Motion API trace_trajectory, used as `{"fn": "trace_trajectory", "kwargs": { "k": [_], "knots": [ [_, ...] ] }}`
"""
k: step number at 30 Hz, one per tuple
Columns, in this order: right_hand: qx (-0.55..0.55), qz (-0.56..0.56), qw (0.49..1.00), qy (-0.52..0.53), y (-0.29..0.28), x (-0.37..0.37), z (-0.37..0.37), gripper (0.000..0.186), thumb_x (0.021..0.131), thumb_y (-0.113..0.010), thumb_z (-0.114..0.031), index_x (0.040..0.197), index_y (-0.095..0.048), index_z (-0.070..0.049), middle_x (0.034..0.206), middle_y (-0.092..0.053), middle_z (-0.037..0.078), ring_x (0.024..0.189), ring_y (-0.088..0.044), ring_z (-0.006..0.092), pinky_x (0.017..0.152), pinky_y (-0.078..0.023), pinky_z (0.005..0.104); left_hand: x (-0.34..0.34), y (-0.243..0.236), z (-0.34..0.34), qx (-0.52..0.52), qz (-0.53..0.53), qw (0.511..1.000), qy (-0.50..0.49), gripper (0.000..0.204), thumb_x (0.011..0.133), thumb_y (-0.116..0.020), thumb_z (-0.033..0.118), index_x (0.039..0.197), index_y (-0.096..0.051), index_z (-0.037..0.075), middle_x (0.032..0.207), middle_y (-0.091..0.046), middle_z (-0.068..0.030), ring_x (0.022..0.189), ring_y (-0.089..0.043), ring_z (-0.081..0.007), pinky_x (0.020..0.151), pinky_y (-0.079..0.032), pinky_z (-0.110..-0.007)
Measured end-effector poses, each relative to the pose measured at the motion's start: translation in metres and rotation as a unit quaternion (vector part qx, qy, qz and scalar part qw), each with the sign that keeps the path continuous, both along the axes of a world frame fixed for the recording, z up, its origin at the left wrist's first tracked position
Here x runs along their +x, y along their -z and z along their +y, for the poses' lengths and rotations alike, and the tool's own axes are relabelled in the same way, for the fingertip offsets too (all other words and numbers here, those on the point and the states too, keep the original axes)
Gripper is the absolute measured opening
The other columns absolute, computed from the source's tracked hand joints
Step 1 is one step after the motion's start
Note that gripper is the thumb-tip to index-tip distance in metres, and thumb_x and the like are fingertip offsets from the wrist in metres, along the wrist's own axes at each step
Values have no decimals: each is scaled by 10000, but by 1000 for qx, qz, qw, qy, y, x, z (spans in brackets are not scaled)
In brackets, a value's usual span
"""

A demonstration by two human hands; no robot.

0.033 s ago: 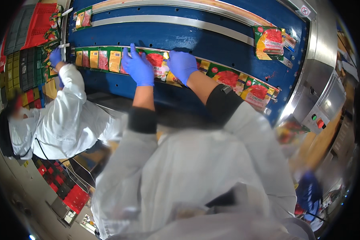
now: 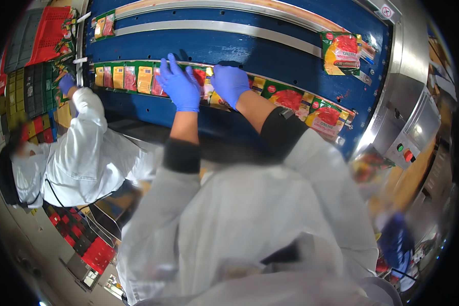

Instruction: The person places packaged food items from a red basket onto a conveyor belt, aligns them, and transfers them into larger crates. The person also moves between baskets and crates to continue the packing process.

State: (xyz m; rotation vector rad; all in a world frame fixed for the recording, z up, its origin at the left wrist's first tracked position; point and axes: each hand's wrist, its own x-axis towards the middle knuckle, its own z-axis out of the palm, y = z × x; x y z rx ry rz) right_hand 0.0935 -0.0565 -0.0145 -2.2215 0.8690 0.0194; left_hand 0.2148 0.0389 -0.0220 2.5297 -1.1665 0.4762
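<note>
My left hand (image 2: pixel 180 87), in a blue glove, is over the row of flat food packets with its fingers spread. Just right of it, my gloved right hand (image 2: pixel 230 85) is closed, knuckles up, over the same row; its fingertips and anything in them are hidden. Left of my hands, packets (image 2: pixel 145 80) show yellow and pink panels. On the right, a red-and-green packet (image 2: pixel 286 98) and another packet (image 2: pixel 325 116) lie in line. Part of a red packet (image 2: pixel 199 76) shows between my hands.
The packets lie on a blue conveyor belt (image 2: pixel 290 64) with metal rails. One packet (image 2: pixel 342 52) rests at far right, another (image 2: pixel 104 25) at far left. A co-worker's gloved hand (image 2: pixel 66 84) is by stacked crates (image 2: pixel 34 84). A control box (image 2: pixel 404 151) stands right.
My left hand has shifted slightly right, closer to my right hand, covering more of the red packet. The co-worker's hand has drawn slightly back. My right hand stays almost in place.
</note>
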Motion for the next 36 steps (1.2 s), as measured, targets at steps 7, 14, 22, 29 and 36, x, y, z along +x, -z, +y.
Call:
{"fn": "trace_trajectory", "kwargs": {
  "k": [7,14,22,29,36],
  "knots": [
    [-39,-20,998,47,-13,-21,-34,243,871,-507,-252,1005,-628,-89,855,-685,141,792,-676,331,727,-534,450,-18,39,-17,103,34,994,3,766,928,-451,480,1466,-185,5,1490,-188,-292,1316,-177,-583,1079,-154,-625],
    [-333,-62,825,453,-25,-212,-231,448,864,-627,-389,1130,-593,-30,1110,-591,201,1044,-565,339,921,-439,414,9,41,-8,-55,265,958,91,806,912,-553,408,1479,-150,1,1527,-157,-232,1405,-108,-426,1139,-81,-489],
    [-150,-236,896,345,-5,-227,-209,317,919,-561,-261,1121,-590,-19,1004,-606,200,982,-560,382,912,-435,427,-169,-29,-128,-154,509,793,296,1089,733,-801,126,1492,-25,39,1486,-248,-197,1370,-290,-289,1117,-261,-393],
    [-85,-428,875,209,-60,-232,-106,197,885,-607,-79,1064,-538,-35,1115,-590,149,1089,-561,272,932,-446,366,-189,-53,-168,-53,736,626,252,638,701,-819,81,1252,-513,-19,1158,-617,-122,999,-616,-174,869,-516,-303],
    [287,-410,809,310,-46,-277,-116,259,891,-597,-49,1147,-570,-24,1058,-611,36,978,-555,92,838,-466,239,-196,-36,-158,-23,647,694,315,465,725,-802,92,1154,-630,49,1107,-662,-75,937,-632,-127,850,-520,-285]
  ]
}}
